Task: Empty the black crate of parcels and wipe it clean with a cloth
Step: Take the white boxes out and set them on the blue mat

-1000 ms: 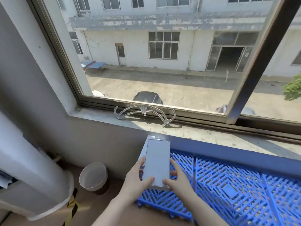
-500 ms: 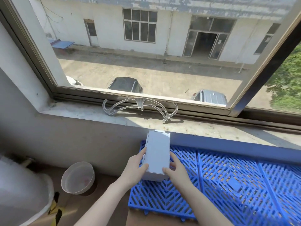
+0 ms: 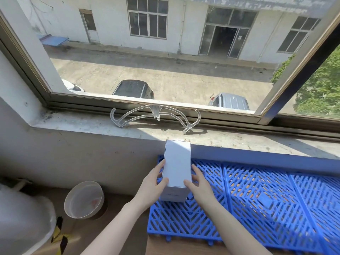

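The blue lattice plastic mat (image 3: 257, 199) runs out past the right and bottom edges. The left grip (image 3: 150, 186) and right grip (image 3: 200, 188) cover the lower flanks of the tall white cardboard box (image 3: 176, 162), its near-end print too small to read. A white wrapped bulk (image 3: 22, 218) is cropped at left.

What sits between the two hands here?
In the head view, a white rectangular box, gripped between the left hand and right hand.

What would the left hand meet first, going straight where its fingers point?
Likely the grey wall below the windowsill, since the left hand lies along the white box's side; depth is unclear.
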A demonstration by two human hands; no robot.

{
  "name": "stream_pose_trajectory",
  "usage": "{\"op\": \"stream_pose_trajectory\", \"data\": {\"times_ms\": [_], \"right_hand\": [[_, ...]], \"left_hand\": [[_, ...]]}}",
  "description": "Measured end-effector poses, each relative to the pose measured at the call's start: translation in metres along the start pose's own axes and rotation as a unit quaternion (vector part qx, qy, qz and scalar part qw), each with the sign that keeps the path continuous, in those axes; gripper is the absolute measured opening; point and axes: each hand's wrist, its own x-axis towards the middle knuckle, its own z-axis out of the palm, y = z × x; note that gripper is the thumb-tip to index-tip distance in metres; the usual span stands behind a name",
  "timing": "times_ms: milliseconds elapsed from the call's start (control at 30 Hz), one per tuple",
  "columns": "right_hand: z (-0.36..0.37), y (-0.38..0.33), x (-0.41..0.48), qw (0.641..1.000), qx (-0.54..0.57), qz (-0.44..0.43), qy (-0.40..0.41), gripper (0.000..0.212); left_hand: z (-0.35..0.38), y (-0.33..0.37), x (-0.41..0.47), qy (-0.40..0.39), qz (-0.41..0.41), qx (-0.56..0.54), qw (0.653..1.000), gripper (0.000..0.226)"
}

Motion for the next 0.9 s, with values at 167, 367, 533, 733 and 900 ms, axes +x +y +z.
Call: {"op": "stream_pose_trajectory", "data": {"times_ms": [167,367,533,733,900], "right_hand": [[0.006,0.006,-0.002,1.000,0.008,-0.005,0.019,0.059],[0.008,0.009,-0.007,1.000,0.005,-0.006,0.029,0.057],[0.007,0.013,-0.015,0.999,0.005,-0.008,0.036,0.056],[0.008,0.013,-0.021,0.999,0.008,-0.004,0.037,0.056],[0.003,0.007,-0.023,0.999,0.000,-0.007,0.034,0.055]], "left_hand": [[0.005,-0.003,-0.004,0.017,0.008,0.001,1.000,0.057],[0.010,-0.002,-0.008,0.028,0.018,0.011,0.999,0.054],[0.014,-0.004,-0.015,0.028,0.019,0.017,0.999,0.054],[0.016,0.002,-0.018,0.025,0.027,0.044,0.998,0.053],[0.012,0.006,-0.027,0.049,0.043,0.066,0.996,0.052]]}}
